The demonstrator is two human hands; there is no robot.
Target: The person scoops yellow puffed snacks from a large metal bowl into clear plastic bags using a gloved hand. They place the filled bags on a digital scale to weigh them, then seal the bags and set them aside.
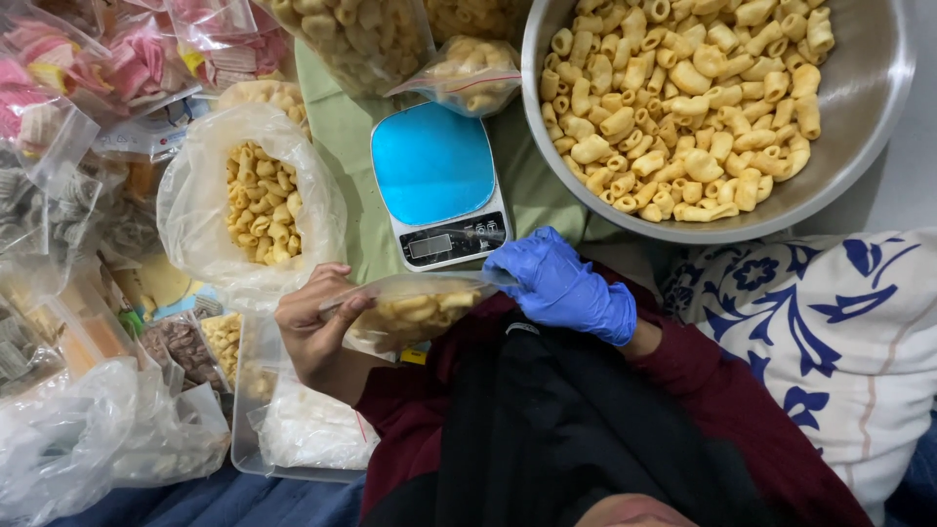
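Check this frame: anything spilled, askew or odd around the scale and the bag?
Nothing spilled. The snacks stay inside the steel bowl, the open sack and the small bag held by both hands. One oddity: only the right hand wears a blue glove; the left hand is bare. The scale carries nothing.

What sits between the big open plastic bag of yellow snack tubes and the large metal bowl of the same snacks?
In the head view, a small white kitchen scale with a blue weighing plate sits on green cloth between the open plastic bag and the metal bowl.
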